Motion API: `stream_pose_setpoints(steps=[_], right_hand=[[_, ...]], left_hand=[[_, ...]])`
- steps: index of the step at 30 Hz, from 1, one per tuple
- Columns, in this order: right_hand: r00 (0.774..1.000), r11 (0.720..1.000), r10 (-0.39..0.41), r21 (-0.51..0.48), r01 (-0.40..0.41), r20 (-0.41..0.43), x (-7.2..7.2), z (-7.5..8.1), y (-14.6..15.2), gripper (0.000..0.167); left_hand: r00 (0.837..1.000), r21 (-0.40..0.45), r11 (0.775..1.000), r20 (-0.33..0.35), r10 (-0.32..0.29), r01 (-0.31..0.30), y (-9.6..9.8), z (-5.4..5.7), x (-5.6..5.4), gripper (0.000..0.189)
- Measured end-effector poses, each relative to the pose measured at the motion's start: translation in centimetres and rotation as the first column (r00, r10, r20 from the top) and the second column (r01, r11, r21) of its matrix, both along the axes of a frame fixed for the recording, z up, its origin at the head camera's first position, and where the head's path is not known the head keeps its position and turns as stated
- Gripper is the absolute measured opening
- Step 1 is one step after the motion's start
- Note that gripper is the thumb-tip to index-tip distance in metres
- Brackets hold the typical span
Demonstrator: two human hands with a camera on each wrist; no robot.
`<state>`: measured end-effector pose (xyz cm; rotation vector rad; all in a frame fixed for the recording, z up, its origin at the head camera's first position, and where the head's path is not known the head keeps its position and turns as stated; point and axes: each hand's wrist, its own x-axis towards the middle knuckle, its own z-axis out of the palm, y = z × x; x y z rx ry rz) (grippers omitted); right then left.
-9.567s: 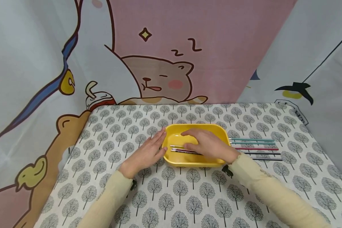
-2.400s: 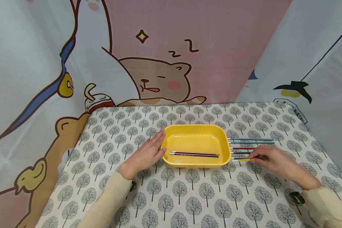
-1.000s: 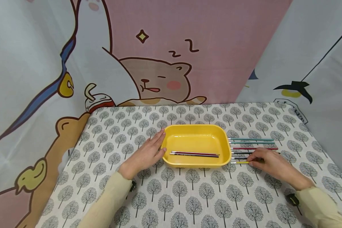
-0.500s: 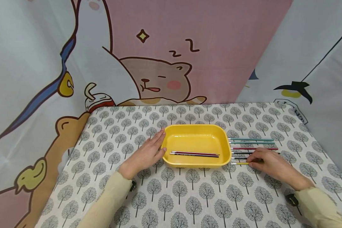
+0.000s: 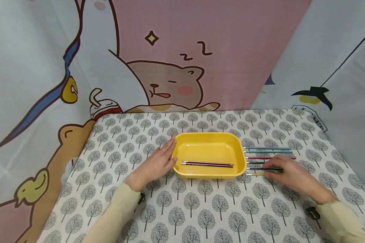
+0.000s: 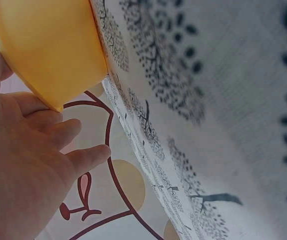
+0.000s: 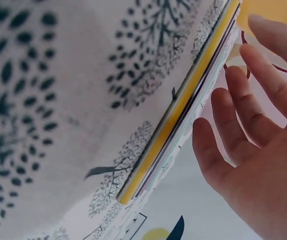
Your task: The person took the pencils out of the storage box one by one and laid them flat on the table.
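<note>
Beside the yellow plastic tray (image 5: 207, 152), my left hand (image 5: 155, 165) rests with straight fingers against its left rim. In the left wrist view, the fingertips touch the tray's edge (image 6: 53, 55). Two dark pencils (image 5: 208, 164) lie together inside the tray. To the right of the tray, my right hand (image 5: 292, 173) hovers over a row of pencils with its fingers parted. A yellow pencil (image 5: 255, 174) lies nearest me in that row. The right wrist view shows this yellow pencil (image 7: 183, 100) flat on the cloth, apart from the loosely extended fingers.
Behind the yellow pencil, the row holds two black pencils, a red pencil (image 5: 261, 158) and two teal pencils (image 5: 269, 148), tips hidden partly by the hand. A tree-print cloth (image 5: 182, 209) covers the table. A cartoon curtain (image 5: 237, 67) hangs at the back and sides.
The yellow pencil, earlier in the tray, was carried right and set down at the near end of the row. My right fingers have just let go of it. The left hand stays put.
</note>
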<state>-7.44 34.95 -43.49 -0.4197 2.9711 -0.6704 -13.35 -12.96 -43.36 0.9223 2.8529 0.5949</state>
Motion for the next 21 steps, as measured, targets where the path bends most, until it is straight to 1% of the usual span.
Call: stream_pose_setpoints(steps=[4, 8, 13, 17, 21], right_hand=[[1.0, 1.0, -0.021, -0.007, 0.021, 0.016, 0.0, 0.4, -0.1, 0.04], [1.0, 0.999, -0.005, -0.036, 0.004, -0.03, 0.1, 0.8, -0.4, 0.051], [0.997, 0.997, 0.015, -0.078, -0.021, -0.081, -0.1, 1.7, -1.3, 0.056], [0.998, 0.996, -0.001, -0.094, -0.005, -0.059, -0.3, 2.8, -2.3, 0.063], [0.998, 0.993, -0.007, -0.114, 0.0, -0.062, -0.5, 3.7, -3.6, 0.067]], left_hand=[[1.0, 0.0, 1.0, 0.001, 0.001, -0.001, 0.0, 0.0, 0.0, 0.067], [1.0, 0.001, 1.0, 0.004, 0.003, -0.003, -0.1, -0.1, 0.0, 0.067], [1.0, 0.003, 1.0, 0.003, 0.004, -0.004, -0.1, 0.0, 0.0, 0.066], [1.0, 0.005, 1.0, 0.001, 0.002, -0.002, 0.0, 0.0, 0.0, 0.066], [1.0, 0.006, 1.0, -0.005, -0.003, 0.003, 0.0, 0.0, 0.0, 0.066]])
